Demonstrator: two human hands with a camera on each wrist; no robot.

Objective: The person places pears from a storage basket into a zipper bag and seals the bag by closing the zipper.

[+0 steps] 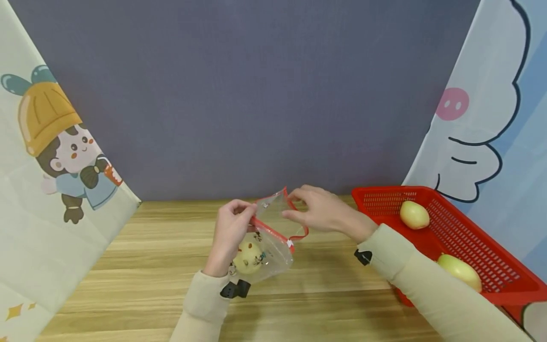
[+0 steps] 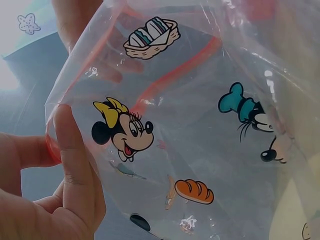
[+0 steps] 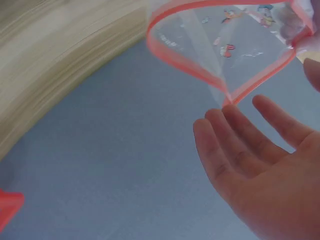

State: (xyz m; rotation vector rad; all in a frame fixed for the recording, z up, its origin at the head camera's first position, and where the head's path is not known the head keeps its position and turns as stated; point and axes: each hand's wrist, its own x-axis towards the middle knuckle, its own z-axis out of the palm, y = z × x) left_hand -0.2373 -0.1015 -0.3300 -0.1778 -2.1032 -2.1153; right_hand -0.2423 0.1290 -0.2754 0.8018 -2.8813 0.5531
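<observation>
A clear zip bag (image 1: 275,259) with a red-edged mouth and cartoon prints hangs over the table, its mouth spread apart. At its left rim, my left hand (image 1: 230,228) pinches the edge between thumb and fingers. Inside the bag lies a round pale yellow fruit (image 1: 249,256), partly covered by the prints. My right hand (image 1: 320,209) is at the mouth's far right side, holding nothing. In the right wrist view its fingers (image 3: 237,155) are spread, fingertips right at the corner of the red rim. A white slider (image 1: 290,243) sits on the near rim.
To the right stands a red plastic basket (image 1: 483,232) with a yellow fruit (image 1: 414,214) and a yellow-green fruit (image 1: 459,271) in it. My right forearm passes in front of its near side. A grey panel (image 1: 273,95) rises behind the wooden table (image 1: 158,266).
</observation>
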